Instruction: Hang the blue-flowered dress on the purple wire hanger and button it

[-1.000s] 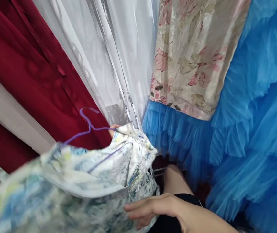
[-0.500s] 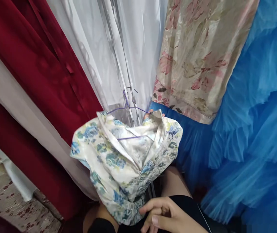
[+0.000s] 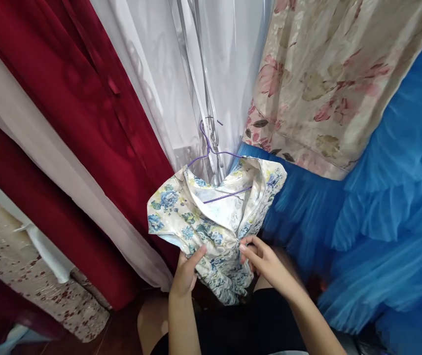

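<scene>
The left hand (image 3: 186, 277) grips the side of the flowered top (image 3: 216, 231), thumb flat on the front, other fingers tucked behind. The right hand (image 3: 262, 257) pinches the top at the bottom of its V neckline. Half a second ago the right hand hung loose below the front, and fingertips showed behind the shoulder on the right; a second ago the top was swung round to the left. Now it faces the person squarely and both hands are on it, so the handling seems to have moved to the neckline.

The purple hanger (image 3: 208, 149) is inside the top, its hook standing above the collar. Behind the top hangs white cloth (image 3: 152, 74); to its left, red cloth (image 3: 103, 113); above and right of it, a pink-flowered skirt (image 3: 318, 103), with blue tulle (image 3: 392, 217) beyond.

What the right fingertips hold is too small to make out. The top's lower end is bunched and dim, and whether the hook rests on anything is unclear. The hanging clothes are cut off above.
</scene>
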### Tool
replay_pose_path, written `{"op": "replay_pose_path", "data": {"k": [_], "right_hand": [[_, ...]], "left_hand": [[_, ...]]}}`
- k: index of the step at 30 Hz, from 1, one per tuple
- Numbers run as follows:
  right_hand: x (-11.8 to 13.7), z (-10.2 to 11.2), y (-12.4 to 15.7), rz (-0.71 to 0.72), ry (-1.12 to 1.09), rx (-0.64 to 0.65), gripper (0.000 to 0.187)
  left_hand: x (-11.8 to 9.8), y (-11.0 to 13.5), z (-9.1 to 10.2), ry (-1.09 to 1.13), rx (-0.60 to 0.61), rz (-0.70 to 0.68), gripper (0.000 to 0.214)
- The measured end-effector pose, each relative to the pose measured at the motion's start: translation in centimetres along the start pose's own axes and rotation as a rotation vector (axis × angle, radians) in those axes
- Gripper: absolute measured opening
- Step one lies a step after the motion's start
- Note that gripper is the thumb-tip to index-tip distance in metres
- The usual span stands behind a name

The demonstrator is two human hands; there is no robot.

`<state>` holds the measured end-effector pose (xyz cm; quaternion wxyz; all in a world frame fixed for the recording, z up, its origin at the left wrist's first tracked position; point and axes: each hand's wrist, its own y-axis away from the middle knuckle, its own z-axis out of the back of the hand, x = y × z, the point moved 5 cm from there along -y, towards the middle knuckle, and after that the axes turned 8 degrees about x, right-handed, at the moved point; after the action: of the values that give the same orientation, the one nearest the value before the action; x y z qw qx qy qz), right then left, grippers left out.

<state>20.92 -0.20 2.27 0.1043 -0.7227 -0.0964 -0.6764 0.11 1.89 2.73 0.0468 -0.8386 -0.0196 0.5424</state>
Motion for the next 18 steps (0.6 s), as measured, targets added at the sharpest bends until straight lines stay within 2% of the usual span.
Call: {"op": "replay_pose_path", "data": {"k": [2, 4, 8, 10, 12, 16, 17, 18], "right_hand": [[1.4, 0.3, -1.5, 0.051, 0.159, 0.027, 0.031], [1.9, 0.1, -2.3, 0.081, 0.223, 0.062, 0.032], [1.1, 0.2, -2.2, 0.109, 0.168, 0.008, 0.034], [0.6, 0.4, -1.8, 0.108, 0.157, -0.029, 0.033], [0.5, 0.5, -1.3, 0.096, 0.169, -0.047, 0.032], [1.1, -0.2, -0.9, 0.078, 0.168, -0.028, 0.032], [1.3, -0.4, -0.8, 0.072, 0.162, -0.020, 0.032], [1.5, -0.7, -0.8, 0.065, 0.160, -0.016, 0.031]], "left_hand": [[0.1, 0.3, -0.2, -0.042, -0.067, 0.027, 0.066], [0.3, 0.5, -0.5, -0.035, -0.094, 0.031, 0.063], [0.7, 0.6, -0.2, -0.071, -0.115, 0.033, 0.056], [0.1, 0.2, 0.2, -0.123, -0.138, -0.015, 0.049], [-0.8, 0.0, 0.8, -0.154, -0.238, -0.132, 0.045], [-3.2, 1.4, 1.1, -0.322, -0.576, -0.523, 0.047], [-3.7, 1.8, 0.7, -0.382, -0.598, -0.594, 0.043], [-3.9, 2.0, 0.3, -0.435, -0.562, -0.618, 0.037]]}}
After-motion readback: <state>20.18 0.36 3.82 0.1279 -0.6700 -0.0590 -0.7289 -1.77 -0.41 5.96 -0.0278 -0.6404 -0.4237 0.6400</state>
